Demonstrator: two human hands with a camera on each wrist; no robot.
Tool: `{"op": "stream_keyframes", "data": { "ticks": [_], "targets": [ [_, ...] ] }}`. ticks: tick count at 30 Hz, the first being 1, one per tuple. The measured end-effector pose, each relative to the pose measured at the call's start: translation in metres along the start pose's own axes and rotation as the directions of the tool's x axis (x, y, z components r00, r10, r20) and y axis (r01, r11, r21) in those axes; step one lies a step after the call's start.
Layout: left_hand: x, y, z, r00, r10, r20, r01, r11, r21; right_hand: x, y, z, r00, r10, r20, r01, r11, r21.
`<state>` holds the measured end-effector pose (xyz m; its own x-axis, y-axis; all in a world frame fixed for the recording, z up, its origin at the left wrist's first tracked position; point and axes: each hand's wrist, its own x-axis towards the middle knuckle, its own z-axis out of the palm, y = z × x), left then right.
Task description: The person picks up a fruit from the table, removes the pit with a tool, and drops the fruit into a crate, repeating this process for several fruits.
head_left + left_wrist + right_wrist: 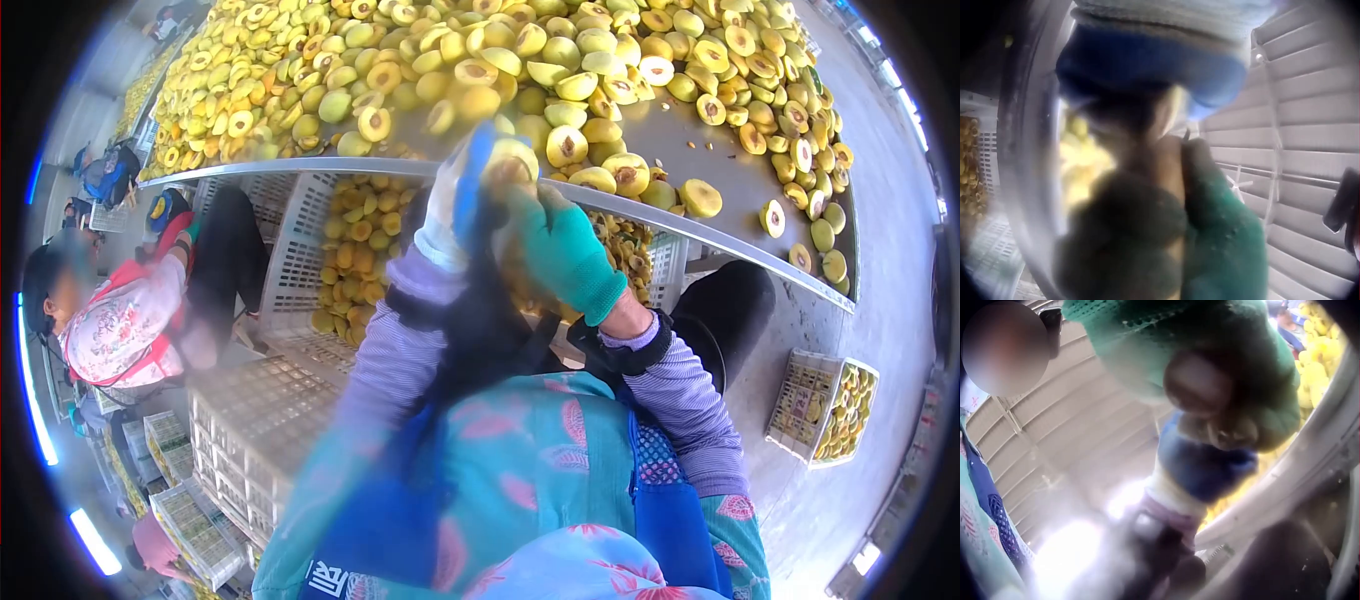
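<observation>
While the left hand (452, 210) is clamping its fingers on fruit (513, 158) by the table (690, 130), right-hand fingers (565, 250) are squeezing something brown (1196, 382).
Blur is hiding where the fruit's long side is pointing.

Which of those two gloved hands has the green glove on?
The right hand does, plain green; the left hand is covered in white and blue instead.

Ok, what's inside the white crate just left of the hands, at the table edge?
Yellow stone fruit in the white crate; the steel table hides its far end, the top layer whatever lies beneath.
</observation>
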<state>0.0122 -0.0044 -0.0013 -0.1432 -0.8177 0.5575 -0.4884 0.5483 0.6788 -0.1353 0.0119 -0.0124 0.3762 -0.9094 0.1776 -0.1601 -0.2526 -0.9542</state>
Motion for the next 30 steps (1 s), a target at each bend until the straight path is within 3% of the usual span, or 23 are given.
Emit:
{"op": "stream_keyframes", "data": {
  "ticks": [1,4,6,8,9,11,12,15,16,17,18,19,20,22,24,26,27,28,29,30],
  "targets": [
    [0.002,0.003,0.003,0.999,0.042,-0.019,-0.042,0.999,-0.031,-0.004,-0.006,0.0,0.989,0.146,0.009,-0.145,0.978,0.15],
    [0.003,-0.01,0.016,0.962,0.238,-0.131,-0.212,0.96,0.183,-0.011,-0.004,0.004,0.994,-0.025,-0.102,0.019,0.998,-0.06],
    [0.002,-0.007,0.021,0.937,0.253,-0.241,-0.186,0.945,0.269,-0.012,-0.003,0.007,0.989,-0.074,-0.127,0.058,0.991,-0.124],
    [0.002,0.012,0.028,0.917,0.112,-0.383,-0.047,0.984,0.175,-0.014,0.002,0.011,0.986,-0.112,-0.126,0.091,0.982,-0.165],
    [0.003,0.012,0.03,0.899,0.136,-0.417,-0.05,0.976,0.211,-0.014,0.005,0.014,0.982,-0.142,-0.127,0.116,0.974,-0.194],
    [-0.003,0.011,0.029,0.937,-0.127,-0.326,0.095,0.989,-0.112,-0.016,0.015,0.018,0.974,-0.18,-0.135,0.148,0.965,-0.217],
    [-0.004,0.008,0.029,0.942,-0.188,-0.276,0.135,0.97,-0.2,-0.018,0.018,0.019,0.974,-0.178,-0.139,0.148,0.968,-0.203],
    [-0.003,0.003,0.03,0.947,-0.267,-0.178,0.201,0.926,-0.319,-0.025,0.012,0.016,0.997,0.069,-0.038,-0.064,0.991,0.116],
    [-0.002,0.007,0.027,0.938,-0.325,-0.12,0.265,0.896,-0.357,-0.027,0.006,0.01,0.979,0.174,0.111,-0.201,0.922,0.33],
    [0.0,0.013,0.023,0.921,-0.384,-0.06,0.333,0.859,-0.388,-0.028,0.0,0.003,0.926,0.242,0.288,-0.365,0.764,0.532],
    [0.002,0.017,0.019,0.9,-0.436,0.001,0.397,0.82,-0.412,-0.028,-0.011,-0.008,0.844,0.234,0.483,-0.528,0.521,0.671],
    [-0.001,0.01,0.02,0.902,-0.429,0.05,0.398,0.781,-0.482,-0.023,-0.023,-0.015,0.745,0.153,0.65,-0.667,0.181,0.722],
    [-0.005,-0.003,0.023,0.903,-0.419,0.094,0.398,0.735,-0.549,-0.02,-0.024,-0.015,0.7,0.103,0.707,-0.711,0.003,0.703],
    [-0.017,-0.007,0.024,0.917,-0.397,0.022,0.327,0.72,-0.612,-0.012,-0.024,-0.012,0.612,-0.039,0.79,-0.753,-0.334,0.567],
    [-0.031,-0.003,0.026,0.911,-0.36,-0.202,0.186,0.794,-0.578,-0.02,-0.024,-0.011,0.652,-0.128,0.747,-0.748,-0.274,0.605],
    [-0.042,-0.021,-0.023,0.749,-0.639,-0.175,0.444,0.681,-0.583,-0.027,-0.024,-0.022,0.664,-0.149,0.732,-0.739,-0.28,0.613],
    [-0.047,-0.029,-0.048,0.639,-0.753,-0.155,0.548,0.587,-0.596,-0.032,0.004,-0.026,0.662,-0.007,0.75,-0.702,-0.356,0.617],
    [-0.029,-0.017,-0.079,0.626,-0.778,-0.047,0.567,0.496,-0.658,-0.041,0.041,-0.027,0.685,0.053,0.727,-0.645,-0.422,0.638],
    [-0.017,-0.03,-0.093,0.726,-0.654,-0.211,0.658,0.75,-0.059,-0.053,0.054,-0.025,0.587,0.374,0.718,-0.634,-0.34,0.695],
    [-0.001,-0.048,-0.1,0.849,-0.472,-0.239,0.516,0.64,0.57,-0.063,0.059,-0.024,0.433,0.661,0.612,-0.644,-0.248,0.723]
  ]
}}
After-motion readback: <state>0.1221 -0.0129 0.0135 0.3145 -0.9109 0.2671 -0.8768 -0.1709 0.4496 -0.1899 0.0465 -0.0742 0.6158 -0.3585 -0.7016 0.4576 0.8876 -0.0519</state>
